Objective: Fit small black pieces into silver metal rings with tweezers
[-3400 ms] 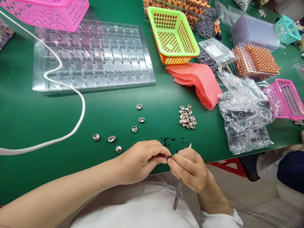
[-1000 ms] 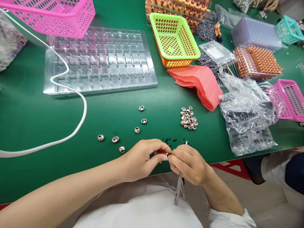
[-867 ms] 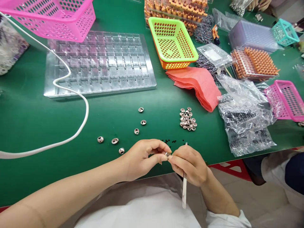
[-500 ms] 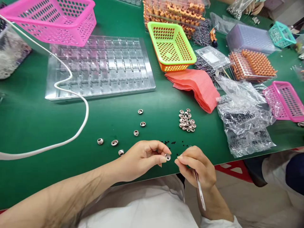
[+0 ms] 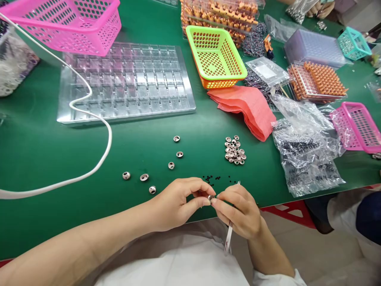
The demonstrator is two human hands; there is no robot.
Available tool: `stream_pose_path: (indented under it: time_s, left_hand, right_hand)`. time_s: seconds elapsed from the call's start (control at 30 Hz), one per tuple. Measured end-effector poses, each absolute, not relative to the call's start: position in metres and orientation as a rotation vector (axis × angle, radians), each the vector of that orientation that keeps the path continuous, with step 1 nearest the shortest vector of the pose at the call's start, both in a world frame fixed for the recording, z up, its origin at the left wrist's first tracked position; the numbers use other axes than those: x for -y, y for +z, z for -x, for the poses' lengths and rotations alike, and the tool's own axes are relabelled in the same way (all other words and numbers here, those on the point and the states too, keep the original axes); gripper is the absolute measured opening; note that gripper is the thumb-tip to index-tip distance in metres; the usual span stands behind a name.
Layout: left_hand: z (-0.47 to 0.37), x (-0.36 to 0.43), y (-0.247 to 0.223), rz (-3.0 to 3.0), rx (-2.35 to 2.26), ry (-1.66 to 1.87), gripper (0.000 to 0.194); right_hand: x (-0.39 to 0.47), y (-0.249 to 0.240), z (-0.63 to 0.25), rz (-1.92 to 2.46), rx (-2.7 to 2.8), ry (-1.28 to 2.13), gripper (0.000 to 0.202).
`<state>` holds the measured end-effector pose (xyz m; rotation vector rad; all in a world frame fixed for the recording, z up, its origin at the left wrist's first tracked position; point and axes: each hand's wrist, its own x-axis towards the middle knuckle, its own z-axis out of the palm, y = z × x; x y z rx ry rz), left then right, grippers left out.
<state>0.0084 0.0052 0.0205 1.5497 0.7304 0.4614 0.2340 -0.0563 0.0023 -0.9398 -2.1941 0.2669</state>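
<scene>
Between the thumb and forefinger of my left hand is a small silver domed metal cup with a hole in it. My right hand is closed around tweezers, whose tips point up past the knuckles. Its thumb and forefinger touch the cup's right side; whether they pinch anything tiny is hidden. Just beyond the fingers lie scattered tiny black pieces. Several similar loose cups rest left of my hands, and a pile of them sits farther off to the right.
A clear compartment tray lies behind, under a pink basket. A white cable curves across the left. A green basket, red cloth, plastic bags and a pink basket stand right. Another person's hands show far back.
My right hand has moved left, so its thumb and forefinger now meet the cup in my left hand. The tweezers' lower end has swung left with it.
</scene>
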Motion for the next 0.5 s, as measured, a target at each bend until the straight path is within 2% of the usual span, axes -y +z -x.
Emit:
stream_pose_path:
  time_s: [0.13, 0.27, 0.5]
  left_hand:
    - [-0.005, -0.007, 0.02, -1.678, -0.779, 0.518, 0.016]
    - [0.007, -0.023, 0.018, -1.932, -1.041, 0.583, 0.017]
    - [0.048, -0.058, 0.019, -2.18, -1.456, 0.198, 0.019]
  right_hand:
    - [0.056, 0.002, -0.234, 0.939, 2.184, 0.235, 0.029]
    - [0.054, 0.003, -0.232, 1.018, 2.072, 0.27, 0.032]
    - [0.055, 0.002, -0.239, 1.08, 1.861, 0.243, 0.036]
